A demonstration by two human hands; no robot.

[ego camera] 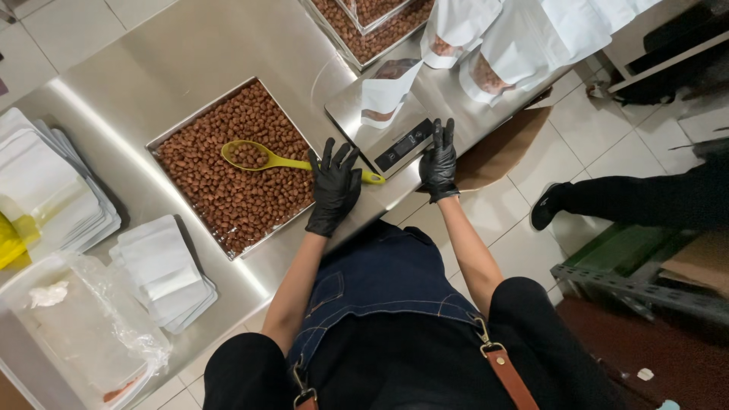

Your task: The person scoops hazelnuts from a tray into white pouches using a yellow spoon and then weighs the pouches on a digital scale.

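Brushed steel table (pixel 190 45) (glossy plastic scoop (pixel 262 158))

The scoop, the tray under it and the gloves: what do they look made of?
The scoop looks like matte yellow-green plastic: uniform colour, no metallic glare. The tray seems thin sheet metal, with a grey shiny rim like the steel table. The gloves on the left hand and right hand look like thin black nitrile or latex, tight and slightly glossy.

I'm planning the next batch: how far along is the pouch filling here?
Done: filled white pouches lie beyond the scale. In hand: one open pouch stands on the scale, the left hand by the yellow-green scoop, the right hand at the scale's edge. Left: the tray holds many nuts, and empty pouches wait stacked.
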